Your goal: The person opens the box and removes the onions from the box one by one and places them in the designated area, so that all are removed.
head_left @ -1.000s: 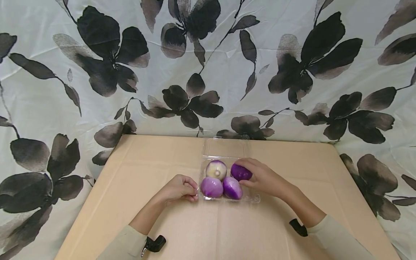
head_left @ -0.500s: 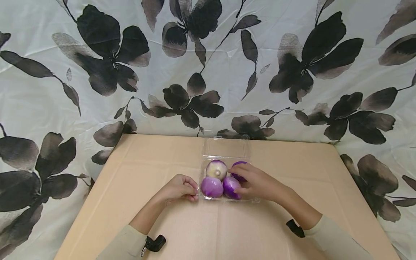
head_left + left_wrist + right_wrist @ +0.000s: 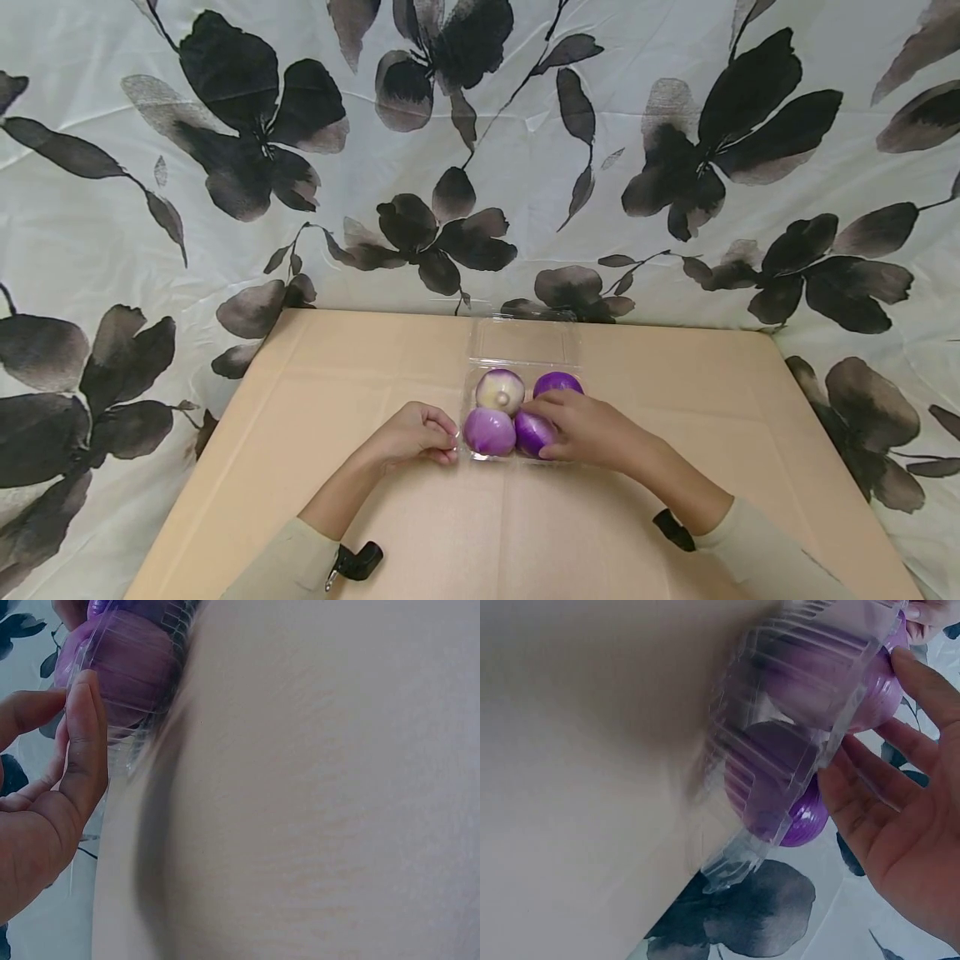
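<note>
A clear plastic clamshell box [image 3: 525,340] lies with its lid folded back, several purple onions inside. My left hand [image 3: 412,435] pinches the box's left rim between thumb and fingertips; the left wrist view shows this beside the front-left onion [image 3: 124,667]. My right hand [image 3: 592,429] has its thumb and fingers round the front-right onion [image 3: 531,432], which it partly covers. Behind that, the back-right onion [image 3: 558,382] sits in its corner. The back-left onion [image 3: 499,390] is paler, its whitish end facing up.
A tan board-like tabletop [image 3: 360,358] lies under the box. Behind and at the sides hangs a white cloth [image 3: 525,183] printed with dark flowers. A black wrist camera [image 3: 358,562] shows at the left sleeve, another [image 3: 673,530] at the right.
My right hand has left the back-right onion and moved toward the front and left onto the front-right onion. The left hand has stayed at the rim.
</note>
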### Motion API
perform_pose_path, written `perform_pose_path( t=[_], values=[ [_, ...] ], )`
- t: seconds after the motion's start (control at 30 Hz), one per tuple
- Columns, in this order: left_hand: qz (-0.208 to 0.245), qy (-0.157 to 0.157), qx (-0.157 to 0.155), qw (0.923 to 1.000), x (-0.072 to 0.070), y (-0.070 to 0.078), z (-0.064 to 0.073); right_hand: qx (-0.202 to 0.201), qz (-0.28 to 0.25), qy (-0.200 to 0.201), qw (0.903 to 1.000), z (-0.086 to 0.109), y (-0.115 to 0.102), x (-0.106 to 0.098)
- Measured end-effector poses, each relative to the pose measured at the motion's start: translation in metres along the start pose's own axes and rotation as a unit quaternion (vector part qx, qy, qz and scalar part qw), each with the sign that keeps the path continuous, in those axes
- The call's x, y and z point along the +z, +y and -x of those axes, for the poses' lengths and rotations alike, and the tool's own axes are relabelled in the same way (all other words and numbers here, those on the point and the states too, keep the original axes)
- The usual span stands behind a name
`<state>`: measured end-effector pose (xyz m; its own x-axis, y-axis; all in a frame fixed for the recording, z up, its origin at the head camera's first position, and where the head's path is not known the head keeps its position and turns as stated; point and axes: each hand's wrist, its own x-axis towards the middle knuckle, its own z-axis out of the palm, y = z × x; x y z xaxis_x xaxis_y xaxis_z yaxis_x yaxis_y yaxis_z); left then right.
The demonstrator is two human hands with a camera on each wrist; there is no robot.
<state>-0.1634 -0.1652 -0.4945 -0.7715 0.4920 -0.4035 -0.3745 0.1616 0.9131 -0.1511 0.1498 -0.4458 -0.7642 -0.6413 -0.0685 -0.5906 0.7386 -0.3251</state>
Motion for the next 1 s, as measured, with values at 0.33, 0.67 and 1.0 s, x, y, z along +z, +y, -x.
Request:
perform_pose_path(
  t=[0.33,0.67,1.0],
  values=[
    [-0.005,-0.009,0.005,0.9999,-0.005,0.0,-0.003,0.04,-0.019,-0.011,0.9989,-0.006,-0.004,0.007],
    [-0.003,-0.006,0.002,1.0,-0.008,0.001,-0.006,0.019,-0.023,-0.013,0.9995,-0.011,-0.003,0.01],
    [-0.002,-0.006,0.0,1.0,-0.007,0.002,-0.005,0.028,-0.022,-0.012,0.9993,-0.013,-0.004,0.018]
  ],
)
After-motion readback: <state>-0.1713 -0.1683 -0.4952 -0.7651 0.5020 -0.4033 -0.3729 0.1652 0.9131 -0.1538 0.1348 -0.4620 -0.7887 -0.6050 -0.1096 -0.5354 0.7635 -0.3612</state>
